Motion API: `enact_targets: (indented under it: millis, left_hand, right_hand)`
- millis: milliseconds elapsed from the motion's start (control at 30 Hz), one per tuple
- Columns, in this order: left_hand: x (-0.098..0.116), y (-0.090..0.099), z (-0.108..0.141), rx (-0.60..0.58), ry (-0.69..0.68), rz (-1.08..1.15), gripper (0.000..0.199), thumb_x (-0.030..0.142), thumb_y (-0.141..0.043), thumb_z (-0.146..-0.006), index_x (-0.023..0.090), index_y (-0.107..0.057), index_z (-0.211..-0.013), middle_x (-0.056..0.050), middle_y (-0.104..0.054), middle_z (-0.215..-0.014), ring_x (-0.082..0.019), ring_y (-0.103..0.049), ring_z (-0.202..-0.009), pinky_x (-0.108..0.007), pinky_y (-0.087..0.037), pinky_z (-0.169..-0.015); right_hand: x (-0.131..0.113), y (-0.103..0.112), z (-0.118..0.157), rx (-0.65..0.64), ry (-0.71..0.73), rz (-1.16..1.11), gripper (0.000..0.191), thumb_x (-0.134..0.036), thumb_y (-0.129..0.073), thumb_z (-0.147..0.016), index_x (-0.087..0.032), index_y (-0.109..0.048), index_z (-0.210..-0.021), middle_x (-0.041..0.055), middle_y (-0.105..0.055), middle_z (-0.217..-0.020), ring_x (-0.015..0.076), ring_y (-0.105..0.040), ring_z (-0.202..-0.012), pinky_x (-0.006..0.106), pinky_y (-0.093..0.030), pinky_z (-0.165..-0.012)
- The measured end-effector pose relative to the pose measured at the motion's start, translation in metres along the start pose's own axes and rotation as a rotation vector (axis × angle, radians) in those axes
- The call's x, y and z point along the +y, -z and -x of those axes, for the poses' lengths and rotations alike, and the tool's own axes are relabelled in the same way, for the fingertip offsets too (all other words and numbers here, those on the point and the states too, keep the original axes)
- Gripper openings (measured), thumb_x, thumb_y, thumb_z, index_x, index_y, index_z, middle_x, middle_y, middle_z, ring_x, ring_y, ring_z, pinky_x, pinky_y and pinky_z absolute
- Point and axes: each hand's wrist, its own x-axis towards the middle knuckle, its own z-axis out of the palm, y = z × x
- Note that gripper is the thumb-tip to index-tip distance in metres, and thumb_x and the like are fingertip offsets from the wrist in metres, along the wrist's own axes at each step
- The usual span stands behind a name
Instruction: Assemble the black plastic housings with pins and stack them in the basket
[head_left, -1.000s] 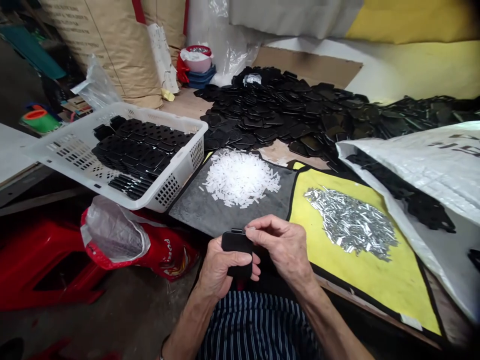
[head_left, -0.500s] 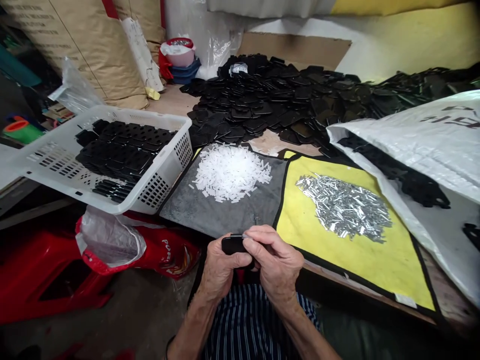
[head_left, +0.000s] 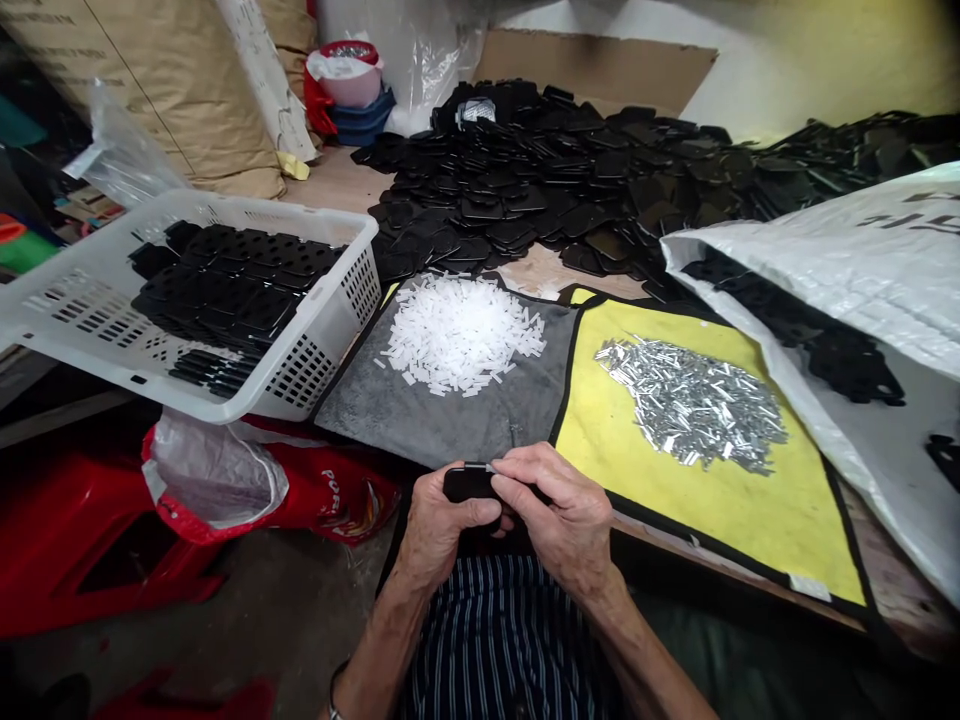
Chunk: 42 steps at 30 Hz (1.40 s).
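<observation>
My left hand [head_left: 439, 520] is closed around one end of a flat black plastic plate [head_left: 471, 485], with the thumb across its face. At the plate's top edge, my right hand [head_left: 559, 510] pinches between thumb and forefinger a small silvery piece [head_left: 491, 467], mostly covered by the fingertips. Both hands are close together over the lap, in front of the table edge. Beyond them, a heap of short white strips [head_left: 461, 335] lies on a grey cloth [head_left: 487, 425]. To the right, a pile of small metal pieces [head_left: 697, 400] rests on a yellow cloth [head_left: 600, 450].
A white plastic basket [head_left: 247, 400] at left holds rows of black plates. Many loose black plates [head_left: 525, 190] are heaped at the back. A white sack [head_left: 840, 270] with black parts lies open at right. Below the basket are a red bag [head_left: 330, 495] and red stool [head_left: 67, 540].
The view has shifted slightly. The right fingertips have slid a little to the right along the plate's top edge, while the left hand keeps its hold.
</observation>
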Motion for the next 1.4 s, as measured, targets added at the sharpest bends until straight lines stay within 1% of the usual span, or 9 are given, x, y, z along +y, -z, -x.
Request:
enact_targets:
  millis: [467,700,767,900,933,1067,1200,1233,1400]
  left_hand:
    - [0.003,0.004,0.003,-0.126,0.020,0.038,0.019,0.019,-0.076,-0.062,0.010,-0.063,-0.072,-0.004,-0.065,-0.060,-0.017,-0.060,-0.050,-0.025,-0.048,-0.042]
    - [0.005,0.008,0.002,-0.106,0.033,-0.004,0.023,0.023,-0.079,-0.058,0.011,-0.064,-0.071,-0.003,-0.063,-0.060,-0.015,-0.058,-0.049,-0.024,-0.047,-0.043]
    - [0.006,0.009,0.003,-0.145,0.042,-0.012,0.022,0.023,-0.077,-0.060,0.010,-0.063,-0.070,-0.004,-0.064,-0.061,-0.016,-0.058,-0.050,-0.024,-0.047,-0.042]
    - [0.008,0.007,0.005,-0.236,0.122,-0.041,0.024,0.025,-0.075,-0.060,0.008,-0.063,-0.073,-0.008,-0.064,-0.062,-0.019,-0.059,-0.050,-0.027,-0.047,-0.041]
    - [0.009,0.006,0.005,-0.239,0.140,-0.046,0.024,0.026,-0.075,-0.061,0.007,-0.064,-0.072,-0.008,-0.064,-0.062,-0.020,-0.059,-0.051,-0.027,-0.047,-0.041]
    - [0.007,0.004,0.007,-0.213,0.147,-0.044,0.022,0.026,-0.073,-0.062,0.007,-0.064,-0.070,-0.008,-0.063,-0.062,-0.019,-0.059,-0.051,-0.027,-0.047,-0.042]
    - [0.006,0.003,0.010,-0.264,0.151,-0.038,0.022,0.025,-0.071,-0.063,0.005,-0.066,-0.070,-0.010,-0.063,-0.063,-0.020,-0.059,-0.051,-0.028,-0.047,-0.041]
    - [0.005,0.003,0.010,-0.273,0.161,-0.037,0.022,0.026,-0.071,-0.064,0.005,-0.066,-0.070,-0.010,-0.063,-0.063,-0.020,-0.059,-0.051,-0.028,-0.047,-0.041]
    - [0.002,0.000,0.009,-0.200,0.113,-0.074,0.020,0.024,-0.076,-0.061,0.009,-0.064,-0.068,-0.006,-0.063,-0.060,-0.018,-0.059,-0.050,-0.027,-0.048,-0.043]
  right_hand:
    - [-0.003,-0.009,-0.001,0.035,0.225,0.020,0.018,-0.005,-0.052,-0.079,-0.017,-0.066,-0.075,0.0049,-0.062,-0.069,0.0165,-0.055,-0.066,0.033,-0.045,-0.064]
    - [-0.002,-0.008,-0.002,-0.028,0.367,0.145,0.021,-0.007,-0.048,-0.079,-0.017,-0.066,-0.073,0.0064,-0.063,-0.067,0.0168,-0.055,-0.065,0.035,-0.044,-0.064]
    - [-0.002,-0.002,-0.008,-0.108,0.269,0.061,0.019,-0.009,-0.050,-0.079,-0.016,-0.066,-0.070,0.0055,-0.062,-0.065,0.0162,-0.056,-0.064,0.033,-0.046,-0.063]
    - [-0.005,0.010,-0.018,-0.287,-0.175,-0.172,0.012,-0.016,-0.058,-0.076,-0.016,-0.063,-0.065,0.0023,-0.060,-0.063,0.0131,-0.056,-0.056,0.025,-0.046,-0.052]
    - [-0.006,0.012,-0.020,-0.302,-0.200,-0.179,0.012,-0.016,-0.059,-0.074,-0.015,-0.063,-0.064,0.0019,-0.060,-0.062,0.0126,-0.056,-0.055,0.024,-0.045,-0.051]
    - [-0.003,0.013,-0.019,-0.254,-0.042,-0.121,0.016,-0.014,-0.055,-0.071,-0.016,-0.062,-0.057,0.0019,-0.059,-0.058,0.0131,-0.055,-0.057,0.026,-0.045,-0.058]
    - [0.000,0.014,-0.016,-0.264,-0.378,-0.264,0.009,-0.017,-0.063,-0.068,-0.014,-0.059,-0.060,0.0012,-0.060,-0.061,0.0122,-0.056,-0.054,0.022,-0.044,-0.050]
    - [0.000,0.014,-0.014,-0.257,-0.382,-0.255,0.009,-0.017,-0.063,-0.068,-0.014,-0.059,-0.061,0.0008,-0.059,-0.060,0.0118,-0.055,-0.052,0.022,-0.043,-0.048]
    - [0.001,0.004,-0.002,-0.167,0.083,-0.012,0.020,-0.013,-0.051,-0.075,-0.017,-0.060,-0.058,0.0020,-0.058,-0.058,0.0139,-0.053,-0.057,0.029,-0.044,-0.059]
